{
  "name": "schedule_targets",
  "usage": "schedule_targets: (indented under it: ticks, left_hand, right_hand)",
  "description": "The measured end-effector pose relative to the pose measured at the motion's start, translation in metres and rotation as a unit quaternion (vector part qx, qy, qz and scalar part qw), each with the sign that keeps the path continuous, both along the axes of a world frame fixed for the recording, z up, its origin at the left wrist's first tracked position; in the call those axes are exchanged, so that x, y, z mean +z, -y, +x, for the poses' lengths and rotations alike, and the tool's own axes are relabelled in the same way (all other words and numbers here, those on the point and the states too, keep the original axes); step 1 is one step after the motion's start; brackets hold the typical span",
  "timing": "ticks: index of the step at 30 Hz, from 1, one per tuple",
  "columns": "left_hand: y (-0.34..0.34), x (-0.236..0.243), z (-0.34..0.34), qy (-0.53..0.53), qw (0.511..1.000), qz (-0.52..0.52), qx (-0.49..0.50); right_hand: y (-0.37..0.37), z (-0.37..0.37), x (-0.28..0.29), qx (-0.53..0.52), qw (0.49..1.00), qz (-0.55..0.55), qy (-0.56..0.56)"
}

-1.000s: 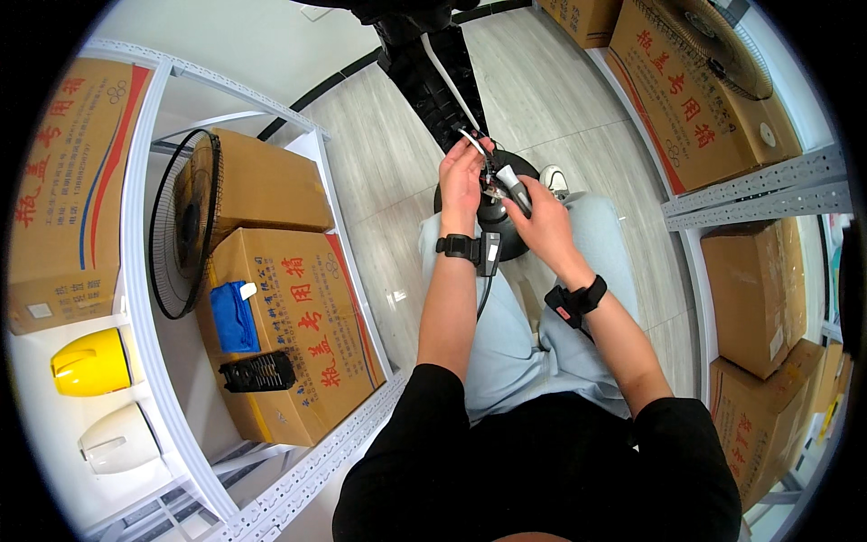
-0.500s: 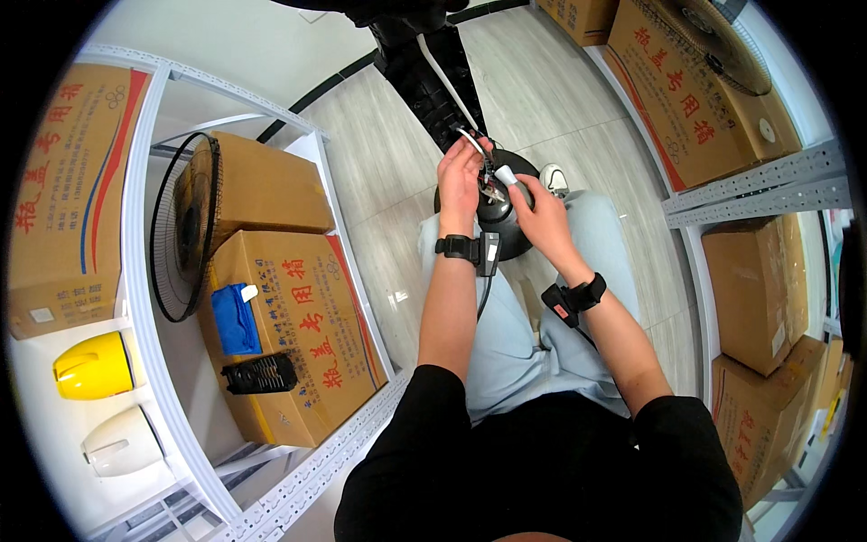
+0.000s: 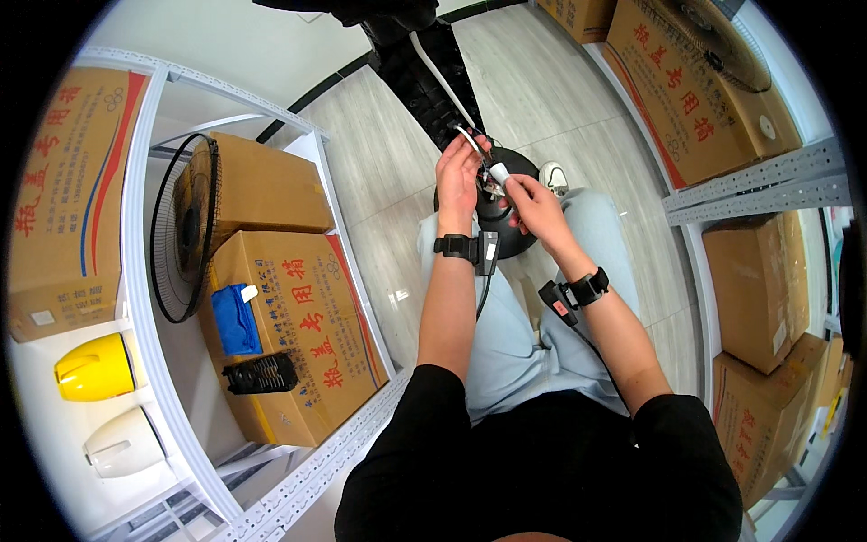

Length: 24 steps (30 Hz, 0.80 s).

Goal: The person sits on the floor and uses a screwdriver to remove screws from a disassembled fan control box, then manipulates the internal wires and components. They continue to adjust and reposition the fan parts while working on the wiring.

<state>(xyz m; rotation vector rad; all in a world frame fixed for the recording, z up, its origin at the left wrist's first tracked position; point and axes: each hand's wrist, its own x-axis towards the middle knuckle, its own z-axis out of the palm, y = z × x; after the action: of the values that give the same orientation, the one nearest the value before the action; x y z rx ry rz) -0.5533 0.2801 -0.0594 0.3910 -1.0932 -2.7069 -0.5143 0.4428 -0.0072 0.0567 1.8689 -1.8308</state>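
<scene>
A black upright column [image 3: 424,81], open along its face, runs down toward a round black base [image 3: 515,237] between my legs. A white cable [image 3: 440,74] runs along the column and loops over the fingers of my left hand [image 3: 458,179]. That hand's fingers are curled closed around the wires at the column's lower end. My right hand [image 3: 539,215] pinches a small white-and-grey cylindrical piece [image 3: 499,173] just above the base. Small metal parts show between the hands. My fingers partly hide the wire ends, and the piece's exact kind is unclear.
Metal shelving [image 3: 163,361] stands at left with cartons [image 3: 298,379], a fan grille [image 3: 185,226], a blue pouch [image 3: 237,321], a black slotted part [image 3: 260,373], and yellow [image 3: 93,368] and white housings [image 3: 126,443]. Right shelves hold cartons [image 3: 757,289] and another grille [image 3: 704,41].
My right hand has shifted slightly left, its fingers now curled more around the white-and-grey piece. The column has tilted a little to the left at its top. My left hand has barely moved.
</scene>
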Motion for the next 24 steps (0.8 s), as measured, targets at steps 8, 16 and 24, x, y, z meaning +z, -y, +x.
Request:
schedule_targets:
  ticks: [8,16,24]
  left_hand:
    - [-0.001,0.003,0.001,0.009,1.0,-0.001,0.003]
    - [0.003,0.003,0.001,0.006,0.999,-0.032,-0.013]
    - [-0.001,0.004,0.004,0.053,0.994,-0.09,-0.042]
  right_hand:
    - [-0.003,-0.003,0.005,0.032,0.999,0.039,-0.021]
    - [-0.024,-0.006,0.01,0.043,0.999,-0.01,0.015]
    - [-0.06,0.0,0.003,0.016,0.995,-0.091,0.048]
